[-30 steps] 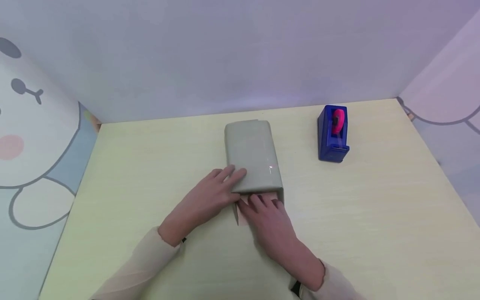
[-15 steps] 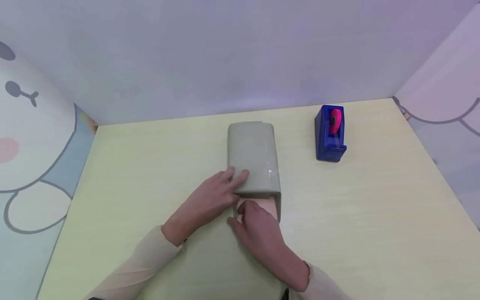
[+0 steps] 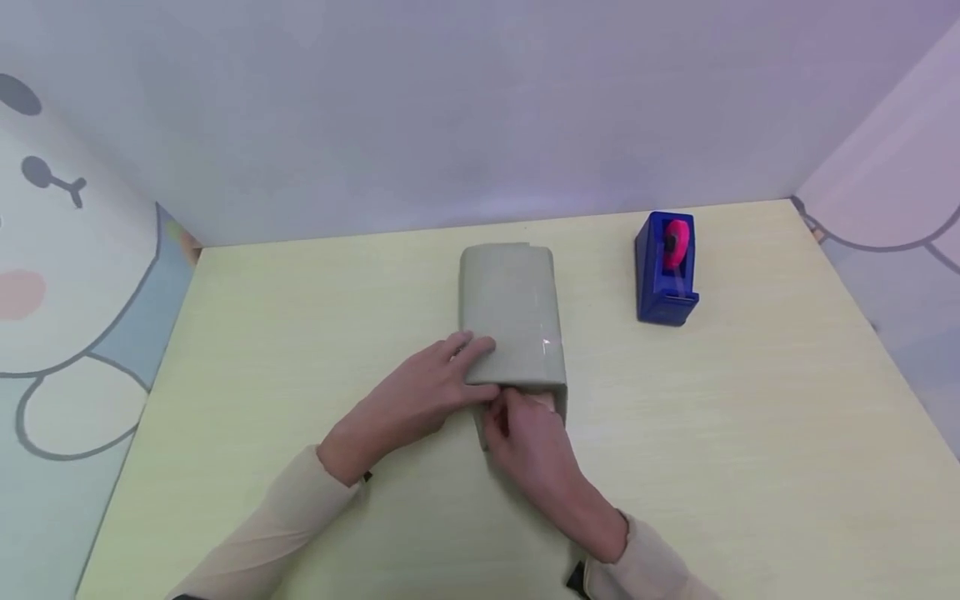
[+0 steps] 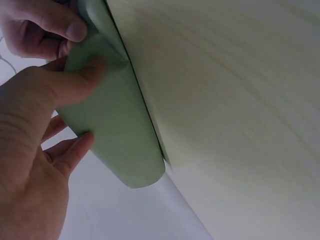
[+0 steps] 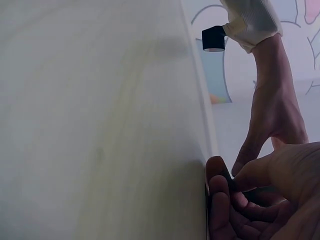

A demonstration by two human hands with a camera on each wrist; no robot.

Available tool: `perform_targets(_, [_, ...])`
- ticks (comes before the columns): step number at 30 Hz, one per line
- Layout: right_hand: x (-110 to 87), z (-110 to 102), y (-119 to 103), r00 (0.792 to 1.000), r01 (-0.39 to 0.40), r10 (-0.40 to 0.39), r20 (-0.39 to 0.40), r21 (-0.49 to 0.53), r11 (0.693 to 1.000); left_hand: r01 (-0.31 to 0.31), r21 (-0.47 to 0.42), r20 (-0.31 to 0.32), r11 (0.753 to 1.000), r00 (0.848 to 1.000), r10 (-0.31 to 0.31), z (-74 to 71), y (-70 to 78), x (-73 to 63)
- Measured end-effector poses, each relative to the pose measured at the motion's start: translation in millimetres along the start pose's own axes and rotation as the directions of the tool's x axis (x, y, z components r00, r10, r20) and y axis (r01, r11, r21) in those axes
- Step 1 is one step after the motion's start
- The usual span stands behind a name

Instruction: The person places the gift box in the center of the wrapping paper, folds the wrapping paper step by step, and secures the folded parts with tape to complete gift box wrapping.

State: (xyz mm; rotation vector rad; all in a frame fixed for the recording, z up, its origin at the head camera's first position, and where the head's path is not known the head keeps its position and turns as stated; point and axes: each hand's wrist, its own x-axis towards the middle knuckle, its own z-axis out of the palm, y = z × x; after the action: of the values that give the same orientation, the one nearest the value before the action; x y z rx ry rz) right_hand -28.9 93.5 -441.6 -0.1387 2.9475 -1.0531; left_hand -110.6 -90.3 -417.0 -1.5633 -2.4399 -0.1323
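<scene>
A box wrapped in grey-green wrapping paper (image 3: 513, 317) lies on the table, its near end partly unfolded. Pale pink shows in that end beyond the right knuckles. My left hand (image 3: 416, 392) holds the box at its near left corner, fingers on top and thumb across the near end. In the left wrist view, that thumb presses the green side of the paper (image 4: 120, 125). My right hand (image 3: 534, 446) pinches the paper at the near end, right beside the left thumb. In the right wrist view, its curled fingers (image 5: 220, 200) and thumb meet at the paper's edge; the fold itself is mostly hidden.
A blue tape dispenser (image 3: 666, 271) with a pink-cored roll stands right of the box, toward the back. The pale wooden table (image 3: 750, 400) ends at a grey back wall (image 3: 480, 117). Cartoon-printed panels (image 3: 82, 275) flank it.
The right hand has pulled back from the flap, then come forward and closed its fingertips beside the left thumb. The box has shifted slightly right. The left hand stays on its corner.
</scene>
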Motion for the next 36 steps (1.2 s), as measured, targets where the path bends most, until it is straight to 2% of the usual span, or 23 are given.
perform_targets(4, [1.6,-0.9,1.1,1.000,-0.024,0.024,-0.004,0.000,1.000,0.024,-0.038,-0.016,0.999,1.000,-0.024,1.1,-0.7,0.9])
perform_targets(9, [2.5,-2.4,2.2,1.000,-0.016,0.015,-0.006,-0.021,1.000,0.050,-0.003,-0.005,0.999,0.999,-0.050,4.3,-1.0,2.3])
perform_targets(15, [1.1,-5.7,2.6,1.000,0.005,-0.005,-0.004,-0.106,0.994,0.044,0.030,-0.011,0.999,0.999,-0.043,6.4,-0.9,4.3])
perform_targets(19, [-0.3,-9.8,2.4,1.000,0.022,-0.019,0.024,-0.121,0.992,0.039,0.043,-0.022,0.998,0.999,-0.038,7.1,-0.9,4.7])
perform_targets(24, [0.3,-14.0,5.1,1.000,-0.005,0.009,0.026,-0.145,0.989,0.057,0.047,-0.010,0.997,0.998,-0.057,8.2,-1.0,5.1])
perform_targets(30, [1.3,-17.8,5.4,1.000,0.011,-0.015,-0.017,-0.241,0.970,0.099,0.048,-0.003,0.994,0.995,-0.099,9.8,-0.1,6.4])
perform_targets(36, [3.5,-18.1,5.4,0.998,0.022,-0.040,-0.047,-0.341,0.940,0.112,0.063,-0.006,0.992,0.994,-0.112,14.8,1.6,9.4])
